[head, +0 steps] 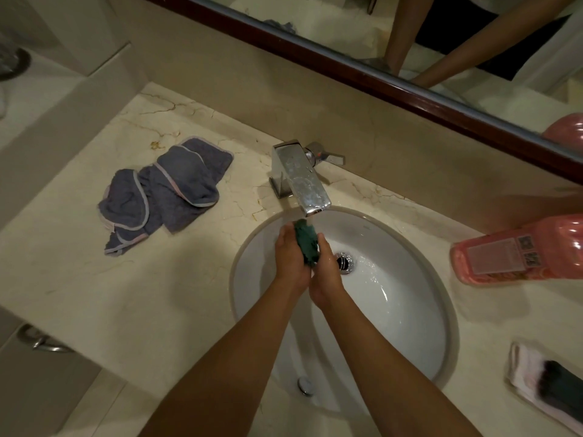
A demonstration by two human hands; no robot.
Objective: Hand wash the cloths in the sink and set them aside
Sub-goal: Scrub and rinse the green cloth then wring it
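A bunched dark green cloth (306,243) is squeezed between my two hands over the white sink basin (407,298), right under the chrome faucet spout (307,187). My left hand (289,258) grips its left side and my right hand (328,272) grips its right side, fingers curled round it. Water wets the basin near the drain (344,262). Several grey cloths with pale edging (164,193) lie in a heap on the marble counter to the left of the faucet.
A pink detergent bottle (517,250) lies on the counter right of the sink. A white and dark cloth (545,392) sits at the counter's right front. A mirror with a dark wood frame (410,89) runs along the back wall. A cabinet handle (44,342) shows lower left.
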